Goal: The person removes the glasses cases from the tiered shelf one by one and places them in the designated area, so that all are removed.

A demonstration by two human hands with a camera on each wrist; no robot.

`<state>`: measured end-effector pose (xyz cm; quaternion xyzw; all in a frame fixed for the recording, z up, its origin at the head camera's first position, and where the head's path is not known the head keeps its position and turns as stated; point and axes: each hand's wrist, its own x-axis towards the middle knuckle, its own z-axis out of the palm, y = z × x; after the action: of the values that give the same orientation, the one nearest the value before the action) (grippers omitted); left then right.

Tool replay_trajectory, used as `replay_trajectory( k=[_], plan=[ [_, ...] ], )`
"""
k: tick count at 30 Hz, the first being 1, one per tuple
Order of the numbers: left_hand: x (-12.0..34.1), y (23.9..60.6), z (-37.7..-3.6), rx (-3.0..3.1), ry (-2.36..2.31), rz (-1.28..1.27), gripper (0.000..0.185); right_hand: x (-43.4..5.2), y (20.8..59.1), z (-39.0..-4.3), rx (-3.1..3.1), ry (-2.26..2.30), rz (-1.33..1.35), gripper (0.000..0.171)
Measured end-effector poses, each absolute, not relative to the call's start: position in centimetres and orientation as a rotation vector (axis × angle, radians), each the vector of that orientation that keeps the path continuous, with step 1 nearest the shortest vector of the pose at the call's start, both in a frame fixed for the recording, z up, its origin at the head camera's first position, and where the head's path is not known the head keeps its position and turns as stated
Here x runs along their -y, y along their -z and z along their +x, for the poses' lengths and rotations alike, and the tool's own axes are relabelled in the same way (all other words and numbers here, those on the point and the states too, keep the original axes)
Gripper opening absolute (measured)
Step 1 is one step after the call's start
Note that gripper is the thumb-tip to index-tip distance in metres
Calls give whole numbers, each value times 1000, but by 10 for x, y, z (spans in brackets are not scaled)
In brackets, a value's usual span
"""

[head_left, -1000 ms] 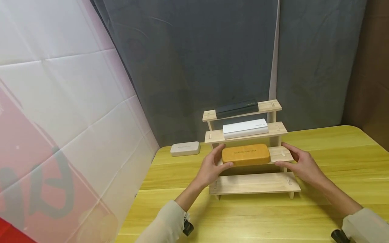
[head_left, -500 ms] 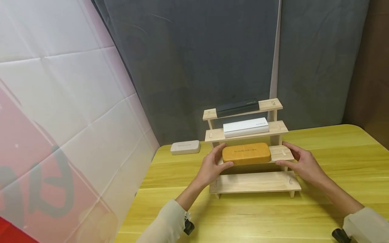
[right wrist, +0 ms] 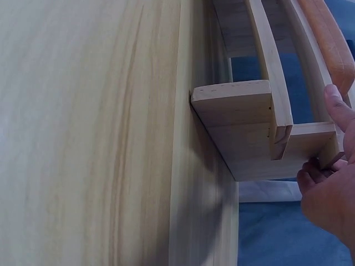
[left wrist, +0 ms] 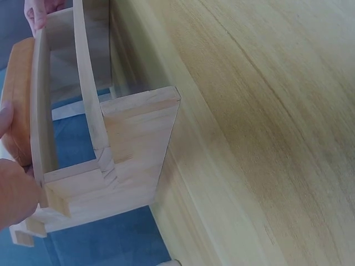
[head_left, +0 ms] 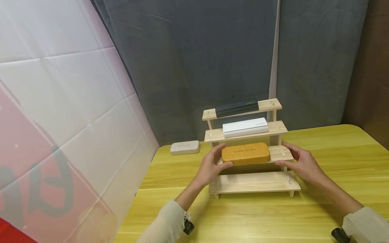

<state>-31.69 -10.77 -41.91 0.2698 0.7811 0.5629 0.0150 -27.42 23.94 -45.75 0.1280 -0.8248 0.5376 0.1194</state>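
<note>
An orange glasses case (head_left: 246, 154) lies on the third tier from the top of a wooden stepped display stand (head_left: 255, 182). My left hand (head_left: 211, 165) holds the case's left end, thumb at its front and fingers behind. In the left wrist view, that thumb lies against the orange case (left wrist: 18, 100), beside the shelf's end. My right hand (head_left: 304, 165) grips the right end of the same tier. In the right wrist view, the right hand's thumb (right wrist: 334, 100) is at the shelf's front edge, with curled fingers (right wrist: 312, 176) under its end.
A black case (head_left: 237, 108) sits on the top tier and a white case (head_left: 245, 127) on the second. An off-white case (head_left: 185, 147) lies on the yellow wood-grain table (head_left: 243, 222), left of the stand. Grey curtain (head_left: 197, 60) hangs behind.
</note>
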Motion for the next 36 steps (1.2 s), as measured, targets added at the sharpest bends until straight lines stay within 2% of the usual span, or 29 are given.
replay_trajectory(
  k=[6,15,36],
  plan=[
    [109,419,-317,-2411,-1769,845,76,-241,458,-275,2414,-1572,380,88],
    [112,416,-316,-2447,-1658,876,87,-240,458,-275,2420,-1579,381,88],
    [109,416,-315,-2396,-1695,879,78,-241,455,-274,2436,-1576,391,89]
  ],
)
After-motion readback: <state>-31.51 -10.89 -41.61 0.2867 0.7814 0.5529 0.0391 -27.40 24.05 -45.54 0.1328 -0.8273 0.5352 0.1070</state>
